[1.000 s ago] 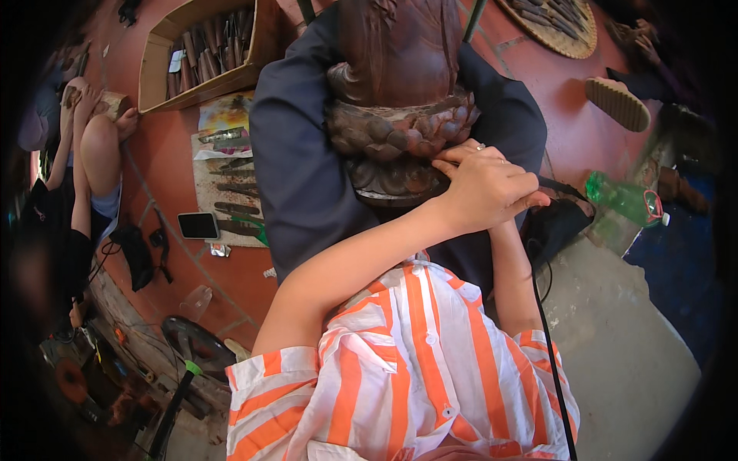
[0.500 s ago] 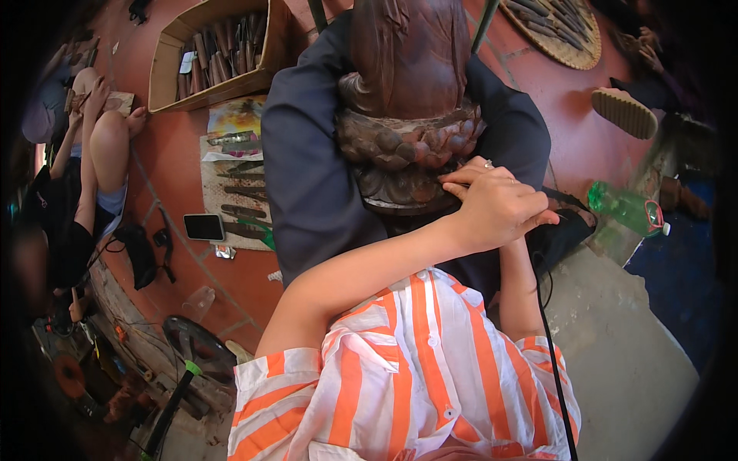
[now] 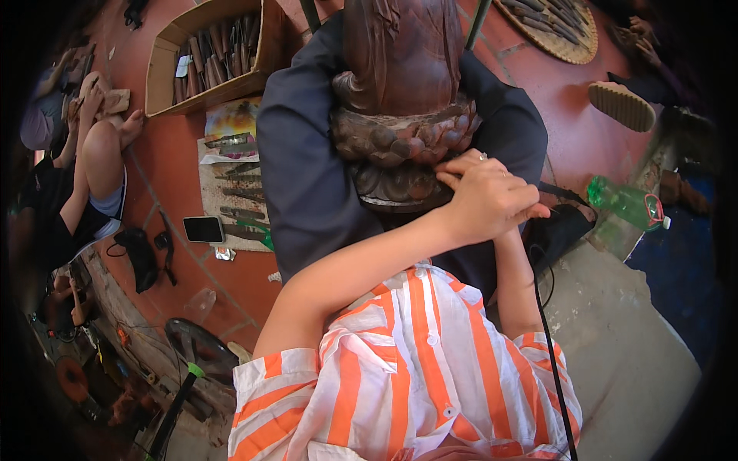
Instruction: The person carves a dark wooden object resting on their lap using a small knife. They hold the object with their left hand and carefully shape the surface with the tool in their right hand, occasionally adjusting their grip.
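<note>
Between my knees stands a dark brown carved wooden statue (image 3: 403, 61) of a robed figure on a lotus base (image 3: 400, 138). Crossing my body, my left hand (image 3: 492, 198) lies at the right side of the lower base, with its fingers curled. What it grips, if anything, is hidden. My right forearm (image 3: 516, 269) rises beneath it, and that hand is mostly covered by the left. Bent fingers, one wearing a ring (image 3: 482, 157), press close to the lower petals; I cannot tell for certain which hand they belong to.
Left of my legs lie a box of wooden-handled tools (image 3: 165, 58), a mat with flat tools (image 3: 207, 184) and a phone (image 3: 203, 229). A woven tray of tools (image 3: 590, 50) sits far right, a green bottle (image 3: 626, 201) nearer. Other people sit on both sides.
The view has shifted slightly. My hands stay at the same part of the base, with only a small shift. At the left, a seated person's leg and hands have moved a little.
</note>
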Action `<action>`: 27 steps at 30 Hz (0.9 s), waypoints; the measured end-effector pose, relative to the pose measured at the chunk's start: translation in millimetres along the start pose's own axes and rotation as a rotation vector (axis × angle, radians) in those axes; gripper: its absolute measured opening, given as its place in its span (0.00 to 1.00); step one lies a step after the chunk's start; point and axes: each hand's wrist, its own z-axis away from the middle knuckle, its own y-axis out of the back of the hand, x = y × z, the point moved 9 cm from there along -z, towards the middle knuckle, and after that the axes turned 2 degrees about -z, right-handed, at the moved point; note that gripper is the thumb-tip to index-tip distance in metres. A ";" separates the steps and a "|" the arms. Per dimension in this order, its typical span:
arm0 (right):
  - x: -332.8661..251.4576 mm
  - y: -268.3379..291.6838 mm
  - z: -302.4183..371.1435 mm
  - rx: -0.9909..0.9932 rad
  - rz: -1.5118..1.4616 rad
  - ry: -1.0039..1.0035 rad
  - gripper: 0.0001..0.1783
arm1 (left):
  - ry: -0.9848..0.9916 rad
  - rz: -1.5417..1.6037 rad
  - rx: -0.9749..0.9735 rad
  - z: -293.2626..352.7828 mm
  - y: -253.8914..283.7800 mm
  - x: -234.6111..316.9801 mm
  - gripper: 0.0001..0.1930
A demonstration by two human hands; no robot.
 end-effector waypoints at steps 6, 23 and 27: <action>-1.5 -6.5 -7.2 0.021 -0.053 0.078 0.12 | 0.012 -0.104 0.054 -4.9 9.3 -5.4 0.23; -60.4 25.5 50.4 0.081 -0.085 0.115 0.12 | 0.024 0.036 -0.177 18.3 -4.7 74.2 0.20; -65.9 20.6 66.3 0.055 -0.151 -0.004 0.14 | -0.042 0.134 -0.183 29.7 -6.1 93.3 0.18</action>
